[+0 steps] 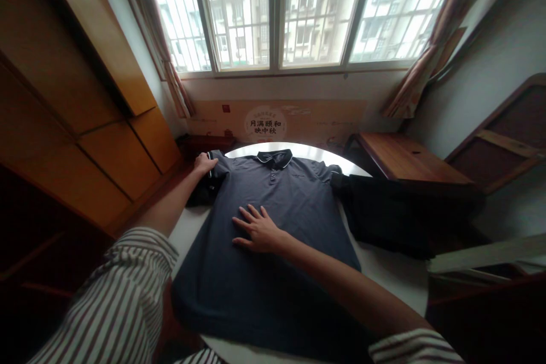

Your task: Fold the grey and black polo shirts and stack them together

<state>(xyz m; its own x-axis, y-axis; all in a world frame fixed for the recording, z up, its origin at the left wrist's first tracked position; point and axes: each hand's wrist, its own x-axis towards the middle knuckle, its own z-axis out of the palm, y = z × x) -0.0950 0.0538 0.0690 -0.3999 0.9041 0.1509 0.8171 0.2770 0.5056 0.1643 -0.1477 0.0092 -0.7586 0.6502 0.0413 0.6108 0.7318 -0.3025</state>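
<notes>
**Dark grey polo shirt (256,290) spread flat under both hands**

The shirt lies face up on a round white table (390,276), mid-frame, its collar (273,158) toward the window. The right hand (258,231) rests flat on the chest, fingers spread wide, gripping nothing. The left hand (205,164) sits at the shoulder, upper left of the shirt, fingers close together; whether they pinch the cloth cannot be told. A black garment (405,210) lies just beside the shirt on the right. Past it stands a wooden side table (409,158). Wooden wardrobe doors (85,125) fill the left, and a barred window (277,11) spans the top.
</notes>
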